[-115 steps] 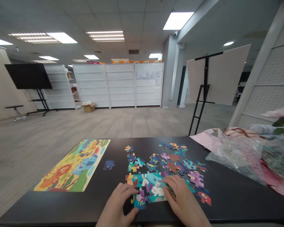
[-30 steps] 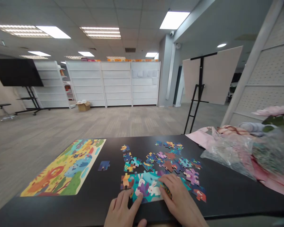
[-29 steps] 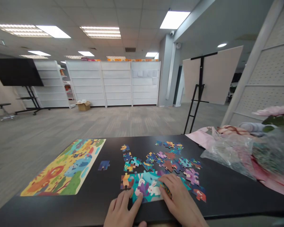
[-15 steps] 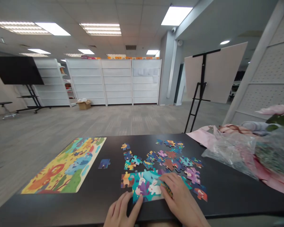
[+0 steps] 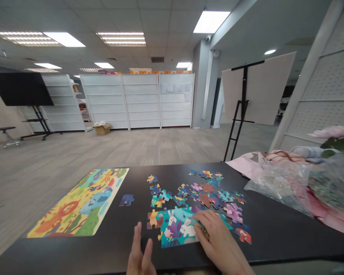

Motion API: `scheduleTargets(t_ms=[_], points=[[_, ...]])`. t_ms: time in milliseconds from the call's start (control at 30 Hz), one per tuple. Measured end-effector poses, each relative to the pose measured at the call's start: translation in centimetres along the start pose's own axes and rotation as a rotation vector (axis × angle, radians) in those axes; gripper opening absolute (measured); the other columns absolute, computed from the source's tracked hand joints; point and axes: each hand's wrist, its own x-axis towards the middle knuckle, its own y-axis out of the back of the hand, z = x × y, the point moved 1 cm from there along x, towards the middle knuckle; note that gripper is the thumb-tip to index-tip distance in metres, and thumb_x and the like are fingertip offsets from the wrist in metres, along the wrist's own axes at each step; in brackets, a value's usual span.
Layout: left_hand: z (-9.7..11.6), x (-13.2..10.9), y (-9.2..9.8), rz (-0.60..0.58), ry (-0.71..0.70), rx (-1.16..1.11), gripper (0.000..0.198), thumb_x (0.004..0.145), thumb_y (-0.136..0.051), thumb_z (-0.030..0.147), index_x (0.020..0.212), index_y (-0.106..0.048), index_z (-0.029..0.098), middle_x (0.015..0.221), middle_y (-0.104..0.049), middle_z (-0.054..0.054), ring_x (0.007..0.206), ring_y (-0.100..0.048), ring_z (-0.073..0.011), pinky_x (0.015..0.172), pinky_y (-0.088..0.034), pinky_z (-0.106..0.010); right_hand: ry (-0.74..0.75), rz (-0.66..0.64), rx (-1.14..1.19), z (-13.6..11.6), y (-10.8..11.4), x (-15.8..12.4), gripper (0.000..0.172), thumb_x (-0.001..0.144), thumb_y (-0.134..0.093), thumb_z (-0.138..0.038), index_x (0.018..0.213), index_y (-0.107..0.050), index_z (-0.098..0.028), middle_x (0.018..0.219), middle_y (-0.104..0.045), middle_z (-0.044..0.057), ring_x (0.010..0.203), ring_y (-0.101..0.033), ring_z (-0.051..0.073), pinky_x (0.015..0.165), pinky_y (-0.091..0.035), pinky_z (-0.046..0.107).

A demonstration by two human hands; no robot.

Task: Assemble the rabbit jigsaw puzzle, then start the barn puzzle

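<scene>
A joined section of jigsaw puzzle [image 5: 174,228] with white rabbits, purple leaves and a teal background lies near the table's front edge. My right hand [image 5: 215,235] rests over its right end, fingers bent and thumb curled in. Between thumb and forefinger shows a green-and-yellow patterned puzzle piece [image 5: 202,230], partly covered by the hand. To the left of the section, my left hand [image 5: 141,254] is held with fingers straight and thumb apart, touching no piece. An orange-brown animal piece [image 5: 154,219] adjoins the section's upper left corner.
Several loose puzzle pieces [image 5: 205,199] are scattered behind and right of the section. One dark blue piece [image 5: 126,200] lies apart on the black table [image 5: 114,248], near a colourful animal picture sheet [image 5: 83,204]. Clear plastic wrapping [image 5: 283,185] and flowers occupy the right side.
My left hand has let go of the section's lower left corner and drawn back to the left, its fingers now raised. The right hand stays in place.
</scene>
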Motion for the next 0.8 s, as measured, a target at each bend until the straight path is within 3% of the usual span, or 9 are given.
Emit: scheduleTargets(t_ms=[67, 167, 233, 300, 367, 467, 567, 667, 800], points=[[0.4, 1.6, 0.6, -0.015, 0.042, -0.041, 0.118, 0.082, -0.076, 0.052, 0.160, 0.008, 0.024, 0.168, 0.009, -0.018, 0.153, -0.012, -0.0429, 0.101, -0.053, -0.058, -0.006, -0.010, 0.000, 0.0, 0.0, 0.0, 0.020, 0.098, -0.052, -0.022, 0.111, -0.067, -0.025, 0.110, -0.070, 0.006, 0.105, -0.063, 0.025, 0.094, -0.049, 0.043], [0.9, 3.7, 1.3, -0.111, 0.047, -0.034, 0.118, 0.079, -0.078, 0.053, 0.160, 0.002, 0.023, 0.168, -0.006, -0.021, 0.151, -0.019, -0.0451, 0.105, -0.047, -0.062, 0.000, -0.005, -0.003, 0.0, -0.1, 0.0, 0.020, 0.097, -0.053, -0.021, 0.111, -0.067, -0.025, 0.110, -0.070, 0.006, 0.105, -0.063, 0.025, 0.094, -0.050, 0.042], [1.5, 4.4, 1.1, -0.247, -0.010, -0.025, 0.096, 0.084, -0.073, 0.048, 0.159, -0.017, 0.026, 0.161, -0.032, -0.019, 0.145, -0.038, -0.0410, 0.104, -0.049, -0.053, 0.010, 0.011, -0.008, 0.1, -0.1, 0.0, 0.020, 0.097, -0.054, -0.022, 0.111, -0.068, -0.025, 0.110, -0.070, 0.006, 0.105, -0.064, 0.025, 0.093, -0.050, 0.041], [2.1, 4.4, 0.5, -0.394, -0.092, -0.027, 0.062, 0.092, -0.065, 0.037, 0.149, -0.041, 0.032, 0.144, -0.057, -0.010, 0.130, -0.057, -0.0323, 0.100, -0.051, -0.041, 0.017, 0.018, -0.011, 0.2, -0.2, -0.1, 0.020, 0.097, -0.054, -0.022, 0.111, -0.068, -0.025, 0.110, -0.070, 0.006, 0.105, -0.064, 0.025, 0.093, -0.051, 0.041], [2.6, 4.0, -0.3, -0.482, -0.148, -0.022, 0.036, 0.097, -0.057, 0.025, 0.131, -0.058, 0.036, 0.126, -0.069, -0.003, 0.115, -0.066, -0.0252, 0.094, -0.051, -0.033, 0.019, 0.012, -0.009, 0.3, -0.2, -0.1, 0.021, 0.097, -0.053, -0.022, 0.112, -0.067, -0.025, 0.110, -0.070, 0.006, 0.105, -0.064, 0.025, 0.093, -0.050, 0.041], [2.8, 3.5, -1.3, -0.515, -0.146, -0.003, 0.026, 0.097, -0.054, 0.016, 0.112, -0.067, 0.033, 0.115, -0.072, -0.001, 0.108, -0.068, -0.0225, 0.091, -0.049, -0.031, 0.018, 0.009, -0.003, 0.3, -0.3, -0.1, 0.021, 0.097, -0.053, -0.021, 0.112, -0.067, -0.024, 0.111, -0.070, 0.007, 0.105, -0.063, 0.025, 0.094, -0.050, 0.042], [2.6, 3.9, -1.7, -0.564, -0.132, 0.016, 0.026, 0.094, -0.056, 0.012, 0.107, -0.067, 0.032, 0.114, -0.072, 0.000, 0.107, -0.067, -0.0230, 0.088, -0.049, -0.032, 0.016, 0.016, 0.001, 0.2, -0.2, -0.1, 0.021, 0.097, -0.054, -0.021, 0.112, -0.067, -0.024, 0.109, -0.070, 0.006, 0.104, -0.063, 0.025, 0.094, -0.050, 0.042], [2.2, 5.6, -1.5, -0.704, -0.135, -0.041, 0.018, 0.086, -0.070, 0.022, 0.102, -0.067, 0.029, 0.110, -0.071, -0.001, 0.103, -0.067, -0.0269, 0.086, -0.050, -0.036, 0.018, 0.025, 0.002, 0.2, -0.2, -0.2, 0.020, 0.097, -0.054, -0.020, 0.112, -0.067, -0.025, 0.109, -0.070, 0.006, 0.104, -0.063, 0.024, 0.093, -0.050, 0.041], [1.2, 8.2, -0.9, -0.804, -0.064, -0.237, 0.041, 0.077, -0.077, 0.032, 0.115, -0.063, 0.029, 0.117, -0.067, -0.005, 0.108, -0.063, -0.0292, 0.093, -0.051, -0.041, 0.018, 0.035, -0.009, 0.1, -0.1, -0.2, 0.018, 0.096, -0.055, -0.019, 0.108, -0.067, -0.025, 0.108, -0.070, 0.005, 0.103, -0.064, 0.024, 0.091, -0.051, 0.041]])
